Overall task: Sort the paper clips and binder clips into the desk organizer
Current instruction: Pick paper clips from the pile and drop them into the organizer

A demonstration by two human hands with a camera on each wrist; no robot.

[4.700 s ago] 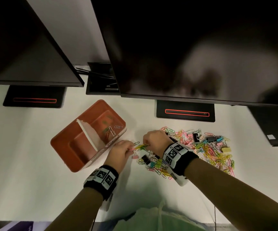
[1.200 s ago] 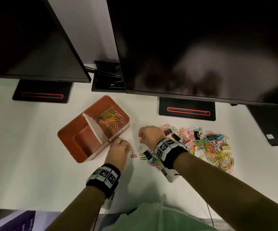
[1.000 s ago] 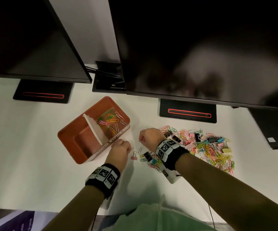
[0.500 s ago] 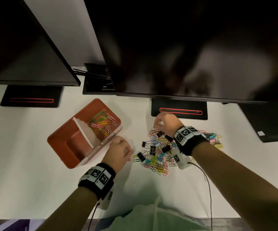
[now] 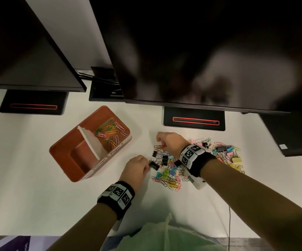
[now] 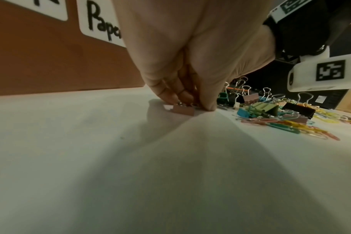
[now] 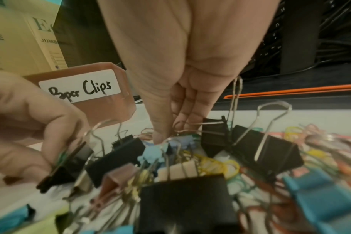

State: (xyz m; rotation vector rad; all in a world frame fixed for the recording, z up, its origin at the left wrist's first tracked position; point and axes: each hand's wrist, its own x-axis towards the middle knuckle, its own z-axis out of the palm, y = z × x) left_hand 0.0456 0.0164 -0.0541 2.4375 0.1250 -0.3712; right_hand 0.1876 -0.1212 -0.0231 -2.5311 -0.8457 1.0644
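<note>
Mid-pick, with the sorting far from done. On the white desk (image 5: 37,178), a mixed pile of clips (image 5: 173,171) just right of the orange desk organizer (image 5: 68,151), with coloured paper clips (image 5: 110,132) already in its far compartment, the one behind the "Paper Clips" label (image 7: 80,88), and nothing to be seen in the near one. At the pile's near-left edge, the left hand (image 5: 137,167), fingers curled down and pinching a black binder clip (image 5: 153,164). Hard to tell from the left wrist view whether a pink binder clip (image 6: 183,110) under the fingertips is also held or merely touched. At the pile's far-left edge, the right hand (image 5: 170,144), thumb and fingers closed on what looks like a red paper clip (image 5: 160,147). Next, most likely: lift each catch clear of the tangle, carry the red paper clip over to the far compartment, drop the black binder clip into the near one. Calls for a firm pinch and a slow lift, given how readily wire loops hook on neighbours and drag them along.
</note>
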